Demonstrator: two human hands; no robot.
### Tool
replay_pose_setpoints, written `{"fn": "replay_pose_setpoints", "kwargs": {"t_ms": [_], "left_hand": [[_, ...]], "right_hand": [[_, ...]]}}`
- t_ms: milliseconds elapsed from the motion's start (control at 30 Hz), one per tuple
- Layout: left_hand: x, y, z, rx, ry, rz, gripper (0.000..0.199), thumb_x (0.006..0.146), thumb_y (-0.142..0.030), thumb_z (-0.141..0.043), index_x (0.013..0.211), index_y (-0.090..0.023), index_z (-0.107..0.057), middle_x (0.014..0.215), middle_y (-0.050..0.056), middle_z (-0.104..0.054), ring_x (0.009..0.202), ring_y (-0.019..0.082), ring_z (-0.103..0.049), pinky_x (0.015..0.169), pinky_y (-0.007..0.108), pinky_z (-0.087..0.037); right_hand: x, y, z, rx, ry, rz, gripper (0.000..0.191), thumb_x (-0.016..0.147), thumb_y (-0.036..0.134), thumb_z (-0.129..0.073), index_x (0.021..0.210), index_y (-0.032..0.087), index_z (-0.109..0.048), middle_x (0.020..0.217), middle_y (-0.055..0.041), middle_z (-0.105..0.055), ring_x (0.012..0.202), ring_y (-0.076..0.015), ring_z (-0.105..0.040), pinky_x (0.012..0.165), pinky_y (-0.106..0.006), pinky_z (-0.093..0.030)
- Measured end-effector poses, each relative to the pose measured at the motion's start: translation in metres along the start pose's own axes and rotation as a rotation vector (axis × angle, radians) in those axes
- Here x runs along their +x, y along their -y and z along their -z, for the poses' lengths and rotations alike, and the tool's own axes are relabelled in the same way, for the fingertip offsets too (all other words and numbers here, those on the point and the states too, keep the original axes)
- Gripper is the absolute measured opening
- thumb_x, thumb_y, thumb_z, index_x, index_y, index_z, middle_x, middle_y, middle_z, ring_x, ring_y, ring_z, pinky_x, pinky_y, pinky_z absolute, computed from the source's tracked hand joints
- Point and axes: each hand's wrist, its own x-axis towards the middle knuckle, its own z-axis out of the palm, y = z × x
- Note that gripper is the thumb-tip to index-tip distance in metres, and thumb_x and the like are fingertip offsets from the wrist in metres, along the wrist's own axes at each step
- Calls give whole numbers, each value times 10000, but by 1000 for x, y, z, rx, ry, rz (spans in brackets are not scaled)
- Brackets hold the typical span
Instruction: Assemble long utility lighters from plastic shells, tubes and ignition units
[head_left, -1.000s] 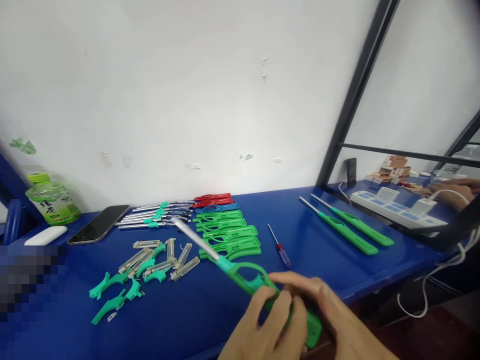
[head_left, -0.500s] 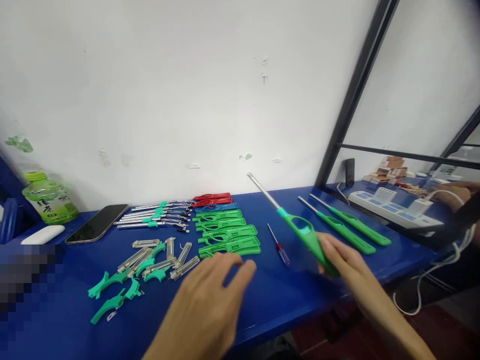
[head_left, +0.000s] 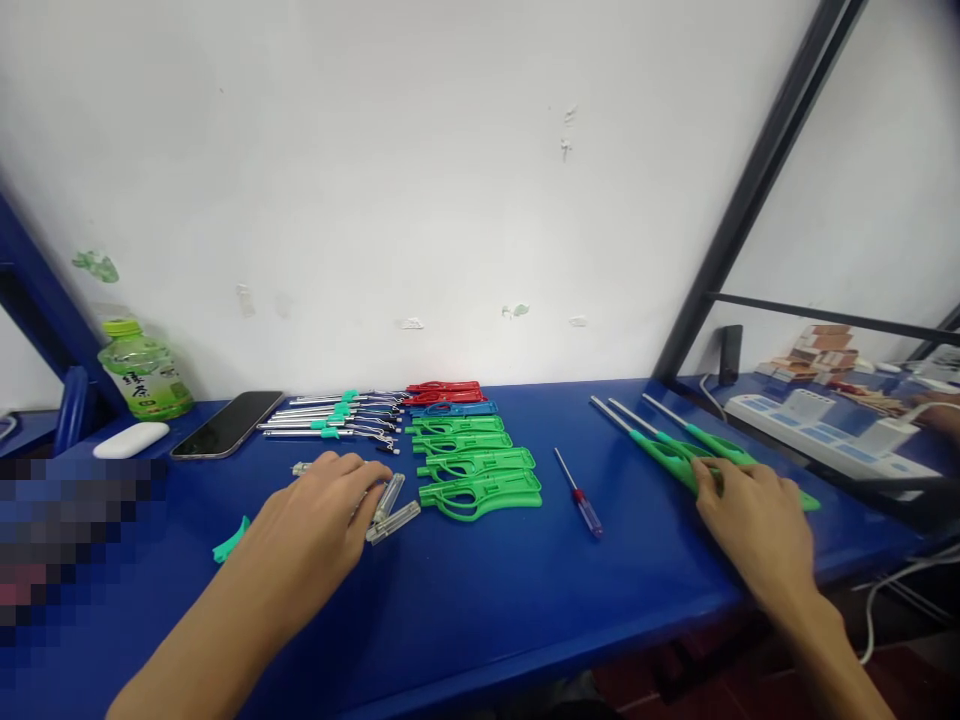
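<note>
My left hand point(head_left: 319, 515) is over the clear plastic tubes point(head_left: 394, 522) at the left, fingers curled down; whatever its fingertips touch is hidden. A teal trigger piece point(head_left: 231, 540) shows beside its wrist. My right hand point(head_left: 757, 525) lies over the green handles of long-nosed lighters point(head_left: 667, 455) at the right, its fingers bent around a handle. Green shell halves point(head_left: 480, 492) are stacked in the middle, with blue point(head_left: 457, 409) and red ones point(head_left: 446, 391) behind. Metal rods with wires point(head_left: 322, 424) lie left of them. A screwdriver point(head_left: 585, 508) rests between the shells and the lighters.
A phone point(head_left: 229, 425), a white case point(head_left: 131, 440) and a green-capped bottle point(head_left: 146, 375) stand or lie at the left of the blue table point(head_left: 480, 610). At the right are a black frame post point(head_left: 739, 220), a power strip point(head_left: 825, 435) and small boxes point(head_left: 814, 350).
My right hand has lowered the raised lighter onto the table beside the other two. My left hand has moved left, over the clear tubes and teal pieces. The view has shifted left.
</note>
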Motion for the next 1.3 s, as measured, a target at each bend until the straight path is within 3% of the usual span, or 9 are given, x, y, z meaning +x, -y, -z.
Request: {"fn": "replay_pose_setpoints", "kwargs": {"t_ms": [167, 233, 367, 500, 800, 1000, 1167, 1233, 1300], "left_hand": [[5, -12, -7, -12, 46, -36, 400, 1082, -285, -379, 1151, -237, -771, 1107, 83, -743, 1066, 298, -640, 873, 422, -544], [7, -17, -11, -9, 49, -42, 378, 1083, -259, -403, 1182, -213, -764, 1136, 98, -724, 1091, 307, -624, 889, 433, -549], [9, -26, -17, 6, 45, -57, 344, 1098, -242, -421, 1211, -177, -739, 1190, 122, -673, 1111, 310, -603, 898, 446, -561], [11, -31, -22, 39, 58, -65, 305, 1101, -233, -451, 1225, -161, -721, 1218, 133, -636, 1090, 302, -607, 831, 415, -580], [16, -34, -26, 79, 73, -116, 261, 1074, -156, -501, 1110, -183, -757, 1165, 118, -671, 1069, 294, -617, 722, 351, -574], [6, -34, -14, 49, 51, -173, 265, 1067, -171, -507, 1060, -219, -768, 1127, 93, -689, 1065, 296, -632, 832, 426, -598], [-11, -33, -20, 3, 57, -163, 202, 928, -117, -664, 922, -279, -784, 1017, 40, -732, 1042, 287, -692, 973, 461, -581], [-16, -26, -20, -6, 55, -133, 210, 892, -153, -704, 995, -309, -801, 1054, 35, -753, 1064, 287, -713, 941, 421, -596], [-18, -8, -13, 1, 29, -88, 244, 962, -296, -656, 1168, -335, -781, 1170, 50, -755, 1129, 297, -711, 933, 415, -598]], "right_hand": [[-4, 36, 20, 176, -78, 243, 247, 1038, 410, -642, 1065, 176, -716, 1087, -61, -719, 1100, -242, -665, 1055, -513, -503], [-9, 65, 28, 296, -38, 392, 288, 1061, 450, -585, 1057, 205, -737, 1059, -75, -742, 1038, -245, -671, 1002, -469, -522], [-24, 124, 39, 442, 115, 652, 225, 1074, 412, -573, 1154, 283, -740, 1140, -48, -744, 1113, -233, -657, 992, -396, -532], [-36, 155, 39, 475, 191, 755, 171, 1052, 318, -634, 1188, 288, -734, 1203, -63, -718, 1150, -252, -635, 978, -435, -521], [-34, 154, 27, 466, 151, 831, 56, 1027, 223, -670, 1043, 190, -714, 1044, -31, -727, 1016, -212, -674, 976, -456, -529], [-49, 141, 39, 555, 44, 800, 148, 1084, 263, -571, 1018, 231, -700, 1245, -104, -741, 1162, -261, -694, 1004, -471, -518], [-72, 133, 50, 609, 141, 877, 165, 1078, 302, -572, 986, 272, -706, 1235, -42, -783, 1156, -238, -744, 1097, -443, -532], [-78, 131, 52, 626, 207, 854, 141, 1071, 326, -593, 995, 282, -703, 1220, -27, -788, 1148, -224, -748, 1036, -394, -576], [-82, 130, 53, 646, 264, 803, 120, 1072, 334, -598, 1019, 294, -698, 1226, -16, -781, 1164, -214, -737, 988, -369, -593]]}}
